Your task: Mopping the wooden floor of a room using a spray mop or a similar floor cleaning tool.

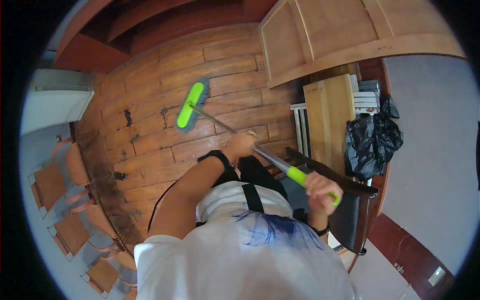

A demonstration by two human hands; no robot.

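Observation:
A long-handled mop point(190, 105) with a bright green head and a grey fringe lies against the brown plank-like floor point(225, 80), left of centre. Its metal pole slants down to the right across my legs. My left hand point(242, 144) is closed around the middle of the pole, with a dark band on the wrist. The upper end has a green grip with a loop, and my right hand point(321, 192) is wrapped around it near my right side. Which arm is left or right follows from its side of my body. Dark worn patches mark the floor left of the mop.
Several folding chairs point(77, 165) line the left side below a white appliance point(56, 101). Red-brown shelving point(93, 52) and a wooden cabinet point(337, 30) stand ahead. At right are a wooden board point(328, 116), a black plastic bag point(371, 146) and a dark armchair point(347, 213) beside me.

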